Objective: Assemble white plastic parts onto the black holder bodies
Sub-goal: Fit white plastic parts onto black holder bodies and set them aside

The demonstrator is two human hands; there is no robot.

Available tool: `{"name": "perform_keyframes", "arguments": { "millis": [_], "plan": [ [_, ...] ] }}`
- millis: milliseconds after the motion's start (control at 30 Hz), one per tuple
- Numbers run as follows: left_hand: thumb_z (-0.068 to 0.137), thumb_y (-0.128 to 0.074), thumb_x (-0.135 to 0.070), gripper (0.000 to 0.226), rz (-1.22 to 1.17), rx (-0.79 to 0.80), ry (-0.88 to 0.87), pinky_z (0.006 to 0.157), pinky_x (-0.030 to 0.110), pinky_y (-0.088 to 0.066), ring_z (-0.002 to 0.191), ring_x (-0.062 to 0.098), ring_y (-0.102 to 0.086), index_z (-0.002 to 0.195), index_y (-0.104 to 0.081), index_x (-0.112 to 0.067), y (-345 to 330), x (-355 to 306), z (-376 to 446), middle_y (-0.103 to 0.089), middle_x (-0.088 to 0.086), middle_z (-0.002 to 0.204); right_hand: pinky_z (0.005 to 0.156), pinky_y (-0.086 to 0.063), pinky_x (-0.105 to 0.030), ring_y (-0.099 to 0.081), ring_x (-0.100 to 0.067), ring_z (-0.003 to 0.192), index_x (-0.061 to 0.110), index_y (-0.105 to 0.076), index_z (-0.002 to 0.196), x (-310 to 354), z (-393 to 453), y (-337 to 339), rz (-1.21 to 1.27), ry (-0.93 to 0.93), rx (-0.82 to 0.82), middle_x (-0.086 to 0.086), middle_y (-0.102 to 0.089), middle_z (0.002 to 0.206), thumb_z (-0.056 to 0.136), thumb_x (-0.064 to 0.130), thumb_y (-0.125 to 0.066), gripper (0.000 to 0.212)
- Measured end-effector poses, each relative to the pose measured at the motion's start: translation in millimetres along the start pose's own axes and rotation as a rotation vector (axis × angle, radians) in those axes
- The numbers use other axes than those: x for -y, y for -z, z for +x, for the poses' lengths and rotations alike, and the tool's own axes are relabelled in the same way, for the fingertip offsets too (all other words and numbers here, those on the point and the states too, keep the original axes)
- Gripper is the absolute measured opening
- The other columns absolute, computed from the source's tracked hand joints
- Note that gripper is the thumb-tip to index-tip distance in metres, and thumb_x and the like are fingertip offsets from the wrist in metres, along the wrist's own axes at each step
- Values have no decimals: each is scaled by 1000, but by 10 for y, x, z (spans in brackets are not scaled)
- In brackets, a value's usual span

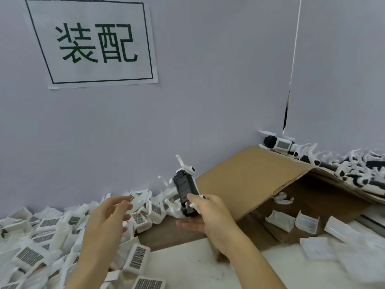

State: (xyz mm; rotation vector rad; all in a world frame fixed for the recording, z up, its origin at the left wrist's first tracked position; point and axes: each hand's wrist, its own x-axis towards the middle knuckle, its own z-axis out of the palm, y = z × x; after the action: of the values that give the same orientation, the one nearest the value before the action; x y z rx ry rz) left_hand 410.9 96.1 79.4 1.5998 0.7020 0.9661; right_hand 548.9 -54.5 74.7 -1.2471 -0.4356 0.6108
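Gripping one apparently assembled black holder body (186, 191), right hand (208, 217); left hand (106, 222) fingers spread over many loose white plastic parts (50, 232).

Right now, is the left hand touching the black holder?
Apart. The head view shows the left hand open over the pile of white plastic parts, with a clear gap to the black holder body, which the right hand grips.

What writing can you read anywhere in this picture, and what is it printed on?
"装配": two large dark characters inside a dark frame, on the white paper sign stuck to the wall. They appear mirrored in this view.
Cardboard box: a faint dark mark along its flap edge, too small and blurred to read.
White plastic parts: only grey grid patches, no legible text.
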Motion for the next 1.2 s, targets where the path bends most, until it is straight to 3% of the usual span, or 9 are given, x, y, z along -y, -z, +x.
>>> {"name": "perform_keyframes", "arguments": {
  "millis": [200, 333, 400, 500, 567, 633, 867, 1100, 1200],
  "plan": [
    [98, -57, -2, 24, 243, 75, -65, 90, 52, -52, 84, 28, -69, 86, -73, -15, -86, -99, -151, -76, 3, 80, 57, -60, -29, -73, -32, 72, -2, -62, 111, 507, -47, 306, 510, 76, -51, -25, -69, 98, 102, 8, -45, 22],
    [94, -61, 3, 27, 358, 143, -72, 95, 48, -49, 85, 28, -70, 84, -76, -18, -121, -126, -179, -76, 2, 74, 61, -61, -29, -73, -35, 81, 3, -58, 114, 1031, 93, 688, 741, 204, -176, -22, -61, 116, 103, 10, -42, 21],
    [90, -65, 5, 29, 435, 181, -142, 89, 39, -52, 81, 27, -70, 84, -77, -21, -85, -138, -185, -75, 10, 85, 75, -61, -34, -67, -36, 88, 7, -57, 120, 1301, 231, 879, 838, 254, -271, -20, -57, 125, 104, 13, -40, 24],
    [82, -70, 13, 40, 535, 202, -262, 72, 7, -49, 69, 17, -68, 73, -79, -24, 61, -129, -156, -74, 16, 86, 100, -50, -53, -56, -46, 109, 8, -40, 147, 1523, 364, 1146, 936, 230, -286, -25, -39, 149, 108, 27, -33, 44],
    [79, -73, 12, 44, 628, 234, -258, 76, 4, -45, 68, 18, -69, 62, -77, -28, 206, -94, -92, -76, 6, 83, 104, -45, -57, -46, -51, 129, 4, -33, 152, 1521, 385, 1194, 882, 167, -235, -29, -31, 154, 108, 34, -34, 53],
    [81, -74, 6, 40, 722, 296, -260, 76, 6, -46, 69, 9, -69, 74, -78, -32, 363, -38, -12, -74, -9, 72, 97, -47, -50, -50, -47, 128, -3, -32, 150, 1408, 376, 1079, 738, 133, -203, -31, -39, 148, 108, 35, -37, 57],
    [98, -61, -16, 19, 876, 405, -190, 75, 13, -48, 85, -10, -60, 91, -70, -31, 775, 133, 223, -70, -12, 90, 68, -54, -33, -71, -27, 74, 5, -66, 115, 484, 87, 86, 233, -24, 101, -17, -74, 94, 101, 19, -49, 26],
    [98, -57, -22, 13, 1064, 393, -251, 75, 9, -42, 91, 2, -56, 105, -67, -26, 895, 370, 832, -63, -13, 103, 51, -44, -25, -63, -24, 54, 9, -73, 98, -541, 41, -458, -178, -179, 139, -13, -73, 71, 105, 12, -46, 28],
    [101, -52, -33, 26, 1361, 427, -311, 96, 30, -45, 117, 17, -51, 123, -60, -23, 861, 462, 1185, -58, -2, 124, 49, -41, -25, -60, -22, 47, 8, -73, 94, -582, 104, -366, -251, -111, 60, -11, -71, 64, 104, 7, -45, 30]
  ]
}}
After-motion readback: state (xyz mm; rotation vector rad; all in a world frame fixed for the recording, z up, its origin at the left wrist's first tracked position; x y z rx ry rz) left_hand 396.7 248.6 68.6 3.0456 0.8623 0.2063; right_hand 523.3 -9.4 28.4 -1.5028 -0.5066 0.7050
